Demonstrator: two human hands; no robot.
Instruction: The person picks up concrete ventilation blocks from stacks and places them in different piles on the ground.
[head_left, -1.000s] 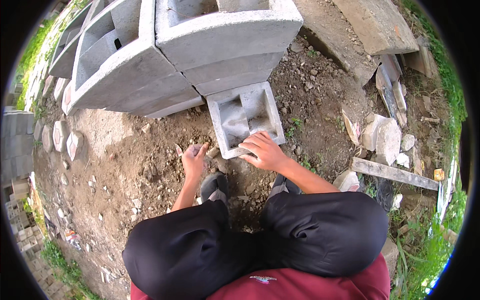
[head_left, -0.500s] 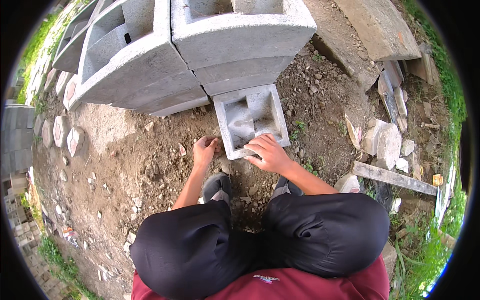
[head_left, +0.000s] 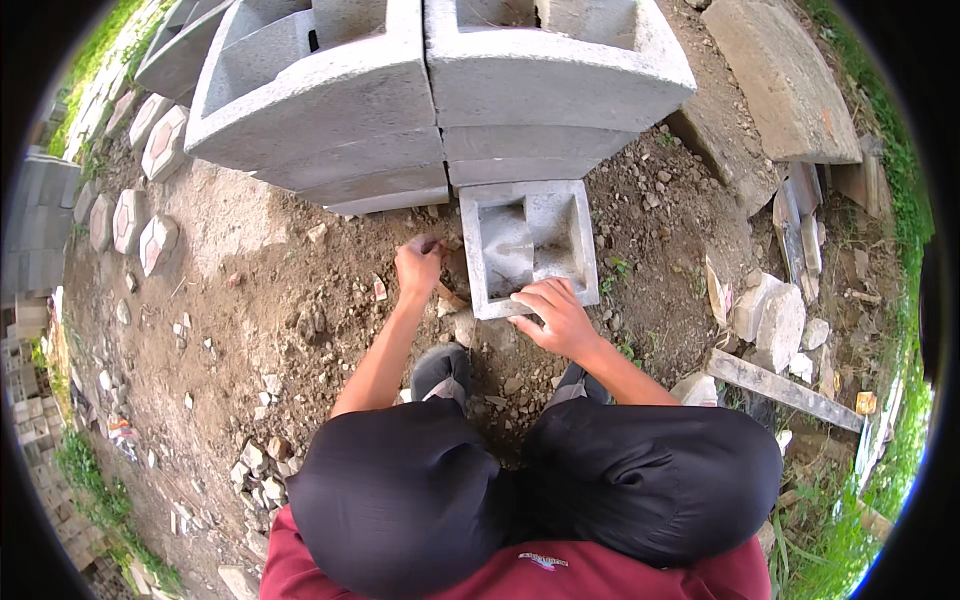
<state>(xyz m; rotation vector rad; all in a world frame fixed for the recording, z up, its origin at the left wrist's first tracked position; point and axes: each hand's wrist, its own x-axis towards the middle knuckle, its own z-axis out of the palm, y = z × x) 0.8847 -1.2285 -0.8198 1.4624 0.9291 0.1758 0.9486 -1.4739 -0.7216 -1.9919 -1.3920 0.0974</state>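
A small grey concrete block [head_left: 474,248] with two hollows, split by a divider, stands on the soil before me, against the foot of a stack of larger blocks. My right hand [head_left: 556,318] grips its near rim, fingers over the edge and thumb in front. Left of the block, my left hand [head_left: 418,268] is closed low over the dirt, fingertips bent together. Whatever it may pinch is hidden; a brownish flat piece shows beside the fingers, too unclear to name.
Large hollow concrete blocks [head_left: 540,90] are stacked directly ahead. Hexagonal pavers [head_left: 158,244] lie at left. To the right are a concrete slab [head_left: 785,75], broken chunks [head_left: 778,325] and a narrow bar [head_left: 785,390]. Stones litter the soil around my shoes [head_left: 440,374].
The view has shifted, so the stack and small block appear farther right. My right hand still grips the rim. My left hand stays low beside the block, its wrist turned slightly.
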